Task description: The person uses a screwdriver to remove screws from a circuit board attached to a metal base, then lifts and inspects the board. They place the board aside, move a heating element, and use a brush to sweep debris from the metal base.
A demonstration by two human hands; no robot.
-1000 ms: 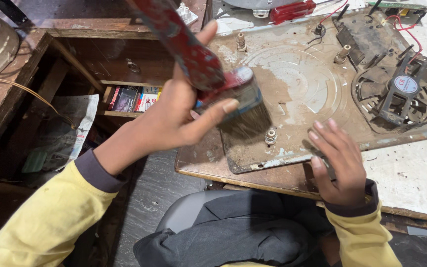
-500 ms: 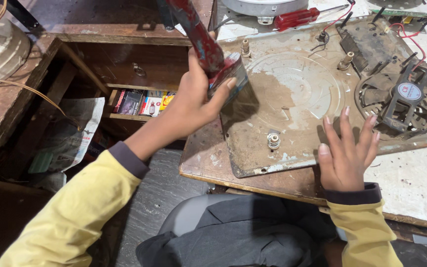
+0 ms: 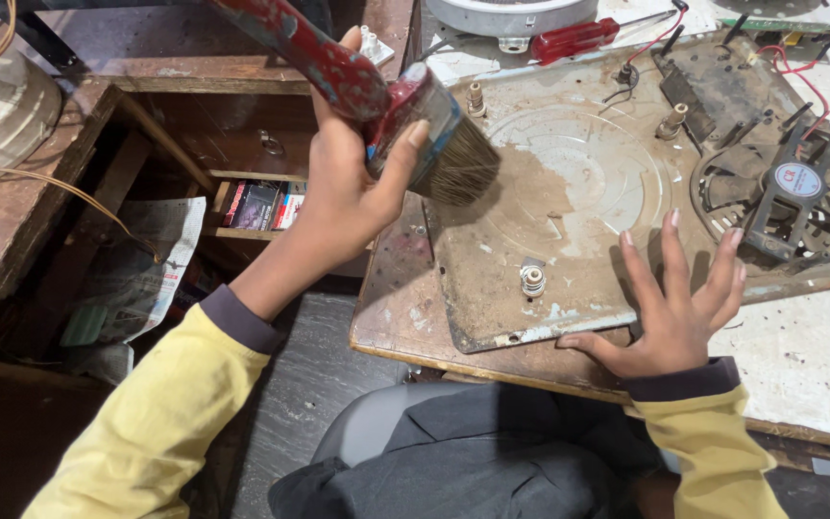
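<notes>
Brush (image 3: 434,135), clamped in left hand (image 3: 353,183), has swung leftward across dusty metal plate (image 3: 569,192); right hand (image 3: 674,308), fingers spread, has stayed pressing plate's near edge.

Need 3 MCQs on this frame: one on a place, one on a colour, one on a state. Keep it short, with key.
1. Where is the right hand?
A. Flat on the metal plate's near edge
B. On the red screwdriver
C. In the drawer

2. What colour is the paintbrush handle?
A. Blue
B. Red, chipped
C. Bare wood

3. How is the left hand holding the brush?
A. Clenched round it, bristles at the plate's left part
B. Open, brush lying on the bench
C. Pinching only the bristles

Key: 1 A, fingers are spread on the dusty metal plate. 2 B, worn red paint shows along the handle. 3 A, fingers wrap the ferrule and the bristles point onto the plate.
</notes>
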